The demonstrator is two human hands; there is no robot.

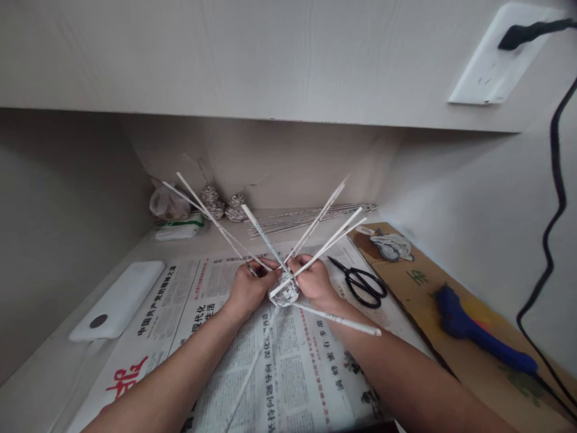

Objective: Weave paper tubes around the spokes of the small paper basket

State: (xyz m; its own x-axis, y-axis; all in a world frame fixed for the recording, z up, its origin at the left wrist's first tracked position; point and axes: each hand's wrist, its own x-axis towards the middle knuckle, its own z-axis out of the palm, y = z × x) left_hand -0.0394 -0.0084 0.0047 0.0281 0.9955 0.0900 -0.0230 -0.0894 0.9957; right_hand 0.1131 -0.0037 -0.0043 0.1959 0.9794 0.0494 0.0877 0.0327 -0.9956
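Note:
Between my hands sits a small woven paper piece point(285, 293), with several rolled-paper sticks point(262, 233) fanning out from it, most up and away from me. My left hand point(253, 284) is closed on its left side, thumb and fingers pinching near the base of the sticks. On the other side my right hand point(312, 278) grips the piece, fingers bent around the crossing sticks. One stick point(342, 319) points right across my right forearm, and another trails down toward me. The fingertips are partly hidden behind the weave.
Printed newspaper point(288, 367) covers the tabletop. Black scissors point(363, 285) lie right of my hand. A blue glue gun point(478, 334) and crumpled paper point(392, 245) rest on cardboard point(417, 282). A white power bank point(118, 300) is at left. Behind are two woven pieces point(211, 201) and loose paper sticks point(311, 216).

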